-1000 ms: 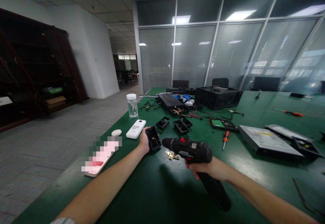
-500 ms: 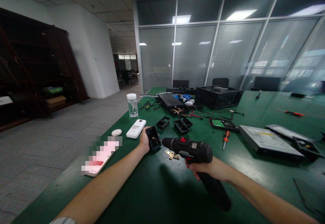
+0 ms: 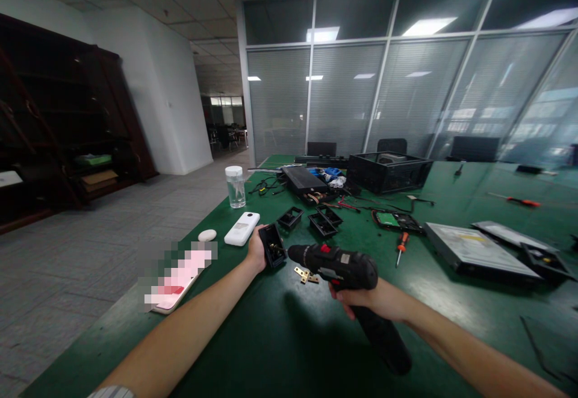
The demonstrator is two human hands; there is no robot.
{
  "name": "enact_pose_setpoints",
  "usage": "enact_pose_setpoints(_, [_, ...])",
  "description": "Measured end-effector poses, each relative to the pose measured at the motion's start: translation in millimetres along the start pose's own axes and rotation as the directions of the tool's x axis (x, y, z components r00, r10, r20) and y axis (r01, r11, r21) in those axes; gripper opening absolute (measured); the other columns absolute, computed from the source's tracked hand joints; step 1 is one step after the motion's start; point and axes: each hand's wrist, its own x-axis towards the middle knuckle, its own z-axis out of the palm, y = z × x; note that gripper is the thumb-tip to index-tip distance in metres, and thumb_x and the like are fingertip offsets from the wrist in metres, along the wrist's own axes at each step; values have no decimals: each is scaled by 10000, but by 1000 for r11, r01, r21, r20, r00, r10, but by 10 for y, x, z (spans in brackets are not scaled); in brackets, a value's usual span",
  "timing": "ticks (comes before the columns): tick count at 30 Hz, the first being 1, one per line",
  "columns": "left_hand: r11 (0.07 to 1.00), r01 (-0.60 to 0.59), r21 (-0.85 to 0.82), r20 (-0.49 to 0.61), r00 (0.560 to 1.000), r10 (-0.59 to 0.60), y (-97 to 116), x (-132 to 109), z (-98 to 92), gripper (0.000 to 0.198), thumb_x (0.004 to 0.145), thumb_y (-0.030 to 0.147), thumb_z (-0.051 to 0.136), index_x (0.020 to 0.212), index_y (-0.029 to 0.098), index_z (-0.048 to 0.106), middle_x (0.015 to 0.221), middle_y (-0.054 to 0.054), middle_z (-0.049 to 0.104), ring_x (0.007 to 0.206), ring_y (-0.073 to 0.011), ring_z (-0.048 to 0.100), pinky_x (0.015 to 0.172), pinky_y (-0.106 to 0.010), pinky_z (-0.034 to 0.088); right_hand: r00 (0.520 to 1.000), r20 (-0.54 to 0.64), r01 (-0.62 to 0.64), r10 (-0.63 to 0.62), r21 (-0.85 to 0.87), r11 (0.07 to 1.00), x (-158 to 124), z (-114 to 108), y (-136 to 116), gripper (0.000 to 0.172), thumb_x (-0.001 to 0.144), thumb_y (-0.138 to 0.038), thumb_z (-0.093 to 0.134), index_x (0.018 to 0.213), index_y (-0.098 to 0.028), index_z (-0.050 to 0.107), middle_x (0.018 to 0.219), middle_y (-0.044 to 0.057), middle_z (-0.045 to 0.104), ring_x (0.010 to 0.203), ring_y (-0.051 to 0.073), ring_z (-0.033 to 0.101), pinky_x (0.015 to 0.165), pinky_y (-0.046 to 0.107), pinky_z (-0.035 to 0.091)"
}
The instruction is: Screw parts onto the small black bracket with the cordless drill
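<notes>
My left hand (image 3: 257,250) is closed around a small black plastic box (image 3: 273,246), tilted with its open side toward the drill. Some brass-coloured metal shows inside it. In my right hand (image 3: 368,297) is a black cordless drill (image 3: 338,264), gripped by the handle and aimed left. Its chuck is close to the box; whether the bit touches anything inside is too small to tell. Several brass plates (image 3: 306,276) lie on the green table just below the chuck. Similar black boxes (image 3: 289,218) stand behind my left hand.
Left of my left arm lie a pink-screened phone (image 3: 180,283), a white oval case (image 3: 207,235) and a white device (image 3: 242,229). Behind them stands a water bottle (image 3: 235,188). To the right are a screwdriver (image 3: 401,246), a silver drive (image 3: 478,253) and a black case frame (image 3: 388,172).
</notes>
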Motion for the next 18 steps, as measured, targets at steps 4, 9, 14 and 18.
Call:
enact_pose_setpoints(4, [1000,-14,0,-6,1000,14,-6,-3,2,277,699,404,470,723,144,562,556,-46,583,478,-193,565,492,-322,449,1000,-2,1,-1,-13,1000,-4,1,13,156,759,-259,550,867,-149,530,647,-16,541,528,106,515,551,242,393])
enact_pose_setpoints(9, [1000,15,-22,-7,1000,-15,1,-16,13,273,704,401,464,722,145,561,557,-40,582,478,-189,565,492,-313,447,1000,-4,-21,20,-25,999,9,-3,27,190,748,-274,554,889,-148,536,623,-15,550,521,112,513,541,245,394])
enact_pose_setpoints(14, [1000,26,-18,2,1000,-26,6,-13,13,274,697,409,470,717,151,559,554,-38,578,480,-190,564,502,-323,453,1000,-12,-22,22,-28,999,10,-6,6,194,722,-291,574,853,-152,543,626,-11,562,513,115,519,536,244,392])
enact_pose_setpoints(18, [1000,1,-1,13,1000,-1,-1,-6,7,279,686,421,480,720,154,555,556,-39,576,484,-193,563,510,-336,458,1000,-5,-12,12,-21,1000,0,-6,-6,158,736,-273,560,837,-153,541,618,-16,558,513,112,511,532,240,387])
